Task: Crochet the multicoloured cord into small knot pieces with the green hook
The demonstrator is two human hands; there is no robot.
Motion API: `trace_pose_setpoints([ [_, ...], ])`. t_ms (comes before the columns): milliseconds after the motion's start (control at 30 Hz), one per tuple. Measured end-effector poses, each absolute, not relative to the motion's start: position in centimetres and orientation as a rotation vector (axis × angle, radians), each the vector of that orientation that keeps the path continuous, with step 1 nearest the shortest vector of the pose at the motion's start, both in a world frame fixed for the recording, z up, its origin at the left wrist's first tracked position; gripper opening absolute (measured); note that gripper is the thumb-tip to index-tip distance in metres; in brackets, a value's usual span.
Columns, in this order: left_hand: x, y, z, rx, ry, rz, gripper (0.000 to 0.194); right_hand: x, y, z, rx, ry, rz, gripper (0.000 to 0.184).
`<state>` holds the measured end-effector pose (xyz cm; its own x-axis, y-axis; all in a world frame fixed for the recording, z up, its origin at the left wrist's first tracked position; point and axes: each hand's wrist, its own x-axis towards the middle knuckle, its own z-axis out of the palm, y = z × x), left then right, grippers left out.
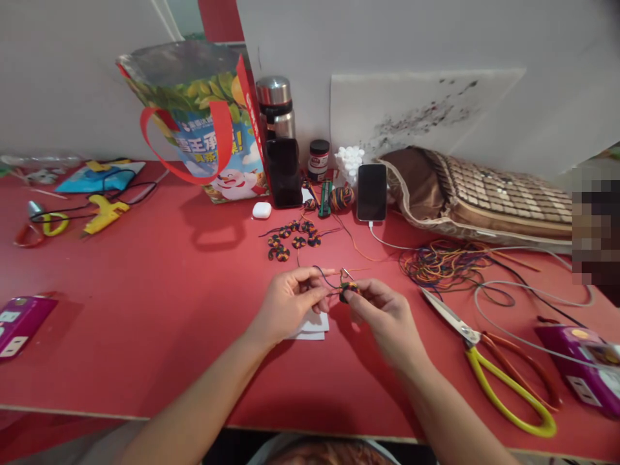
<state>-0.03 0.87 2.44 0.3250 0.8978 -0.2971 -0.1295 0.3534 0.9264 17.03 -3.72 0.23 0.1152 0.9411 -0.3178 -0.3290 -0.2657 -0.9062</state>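
My right hand pinches a small round crochet piece in dark, orange and green yarn. A thin metal hook sticks up from behind this piece; how it is held is hidden. Dark yarn loops from the piece to my left hand, whose thumb and fingers are closed on the strand. Folded white paper lies on the red table under my hands. Just beyond them sits a cluster of similar small crochet rounds with loose yarn tails.
Large scissors lie open at right, beside a yarn tangle and a purple power strip. A phone, yarn ball, shopping bag and flask stand at the back. A yellow glue gun is left.
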Motion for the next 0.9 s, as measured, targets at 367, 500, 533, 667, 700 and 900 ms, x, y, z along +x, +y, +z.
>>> trace_pose_setpoints([
  [367, 0.9, 0.7, 2.6, 0.975, 0.99, 0.555, 0.027, 18.0, -3.9, -0.4, -1.016, -0.591, 1.759, 0.041],
  [500, 0.6, 0.4, 2.9, 1.126, 0.996, 0.544, 0.016, 18.2, -3.9, -0.2, -0.932, -0.583, 1.848, 0.038],
  [533, 0.4, 0.3, 2.9, 1.176, 1.002, 0.533, 0.01, 18.3, -3.9, -0.1, -0.92, -0.575, 1.845, 0.037],
  [667, -0.6, -0.3, 2.8, 1.428, 0.988, 0.487, 0.019, 18.5, -3.8, -0.1, -0.942, -0.62, 1.805, 0.036],
  [700, -0.9, -0.4, 2.7, 1.516, 0.992, 0.479, 0.022, 18.5, -3.8, -0.2, -0.955, -0.635, 1.806, 0.036],
  [900, -1.3, -1.1, 1.9, 1.842, 1.023, 0.6, 0.027, 17.8, -4.1, -0.5, -0.917, -0.589, 1.853, 0.038],
])
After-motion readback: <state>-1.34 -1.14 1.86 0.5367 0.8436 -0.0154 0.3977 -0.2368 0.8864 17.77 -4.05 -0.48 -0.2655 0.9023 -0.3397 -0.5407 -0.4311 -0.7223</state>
